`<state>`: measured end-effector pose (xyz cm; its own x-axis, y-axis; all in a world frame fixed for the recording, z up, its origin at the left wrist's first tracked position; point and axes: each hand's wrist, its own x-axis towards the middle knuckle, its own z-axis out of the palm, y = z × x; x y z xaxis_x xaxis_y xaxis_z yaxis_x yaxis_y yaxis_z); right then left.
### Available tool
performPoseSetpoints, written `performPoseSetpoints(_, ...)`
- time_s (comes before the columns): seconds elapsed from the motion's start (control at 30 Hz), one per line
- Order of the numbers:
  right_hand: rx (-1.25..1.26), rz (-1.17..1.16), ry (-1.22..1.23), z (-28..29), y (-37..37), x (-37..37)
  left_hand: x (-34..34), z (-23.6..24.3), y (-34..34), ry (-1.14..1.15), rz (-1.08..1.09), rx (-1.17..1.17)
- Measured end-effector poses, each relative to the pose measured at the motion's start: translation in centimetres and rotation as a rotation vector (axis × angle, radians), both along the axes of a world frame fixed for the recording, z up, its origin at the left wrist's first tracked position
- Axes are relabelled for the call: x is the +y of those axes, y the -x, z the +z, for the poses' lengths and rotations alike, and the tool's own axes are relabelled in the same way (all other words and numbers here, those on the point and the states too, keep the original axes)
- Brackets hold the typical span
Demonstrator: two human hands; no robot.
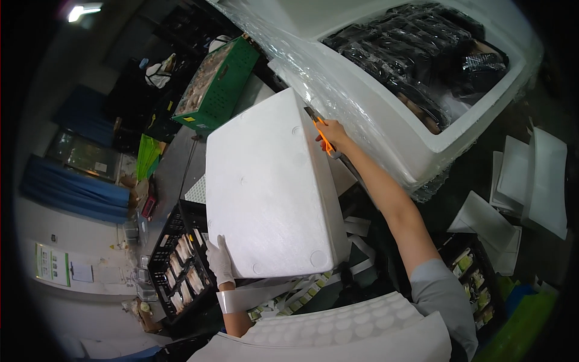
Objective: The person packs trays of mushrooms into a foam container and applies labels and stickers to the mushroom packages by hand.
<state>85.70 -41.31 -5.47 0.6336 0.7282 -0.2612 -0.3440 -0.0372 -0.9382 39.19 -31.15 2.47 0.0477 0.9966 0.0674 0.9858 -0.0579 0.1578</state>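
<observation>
A large white foam box (265, 187) fills the middle of the view. My left hand (220, 259), in a white glove, grips its lower left side, with a pale strip (247, 300) crossing my wrist. My right hand (330, 134), bare, is closed on an orange-handled cutting tool (323, 136) with a dark tip, at the box's upper right edge. Pale strips (359, 226) hang beside the box's lower right.
A large plastic-wrapped foam container (422, 148) holds black packages (398, 54) at upper right. A green crate (220, 84) sits behind my box; black crates (163, 259) (482, 295) flank it. Loose white panels (543, 181) lie right. White cushioned sheets (325, 338) sit along the lower edge.
</observation>
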Motion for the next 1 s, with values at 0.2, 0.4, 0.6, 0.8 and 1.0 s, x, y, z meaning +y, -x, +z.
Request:
performPoseSetpoints(0.2,-0.036,0.006,0.045,0.9,-2.5,3.3,0.5,-0.7,0.1,-0.003,0.030,-0.035)
performPoseSetpoints(0.4,-0.083,0.113,0.028,0.9,-3.8,2.7,0.9,-1.3,0.0,-0.045,0.017,-0.041)
performPoseSetpoints(0.6,-0.046,0.187,0.000,1.2,-1.0,-1.1,0.8,-0.9,0.1,-0.035,0.006,-0.063)
performPoseSetpoints(0.8,-0.087,0.331,0.039,2.2,3.3,-7.8,0.0,-0.3,-0.4,-0.028,-0.009,-0.052)
performPoseSetpoints(1.0,-0.135,0.440,0.084,3.3,9.6,-15.8,0.0,-0.1,-0.3,-0.012,-0.035,-0.063)
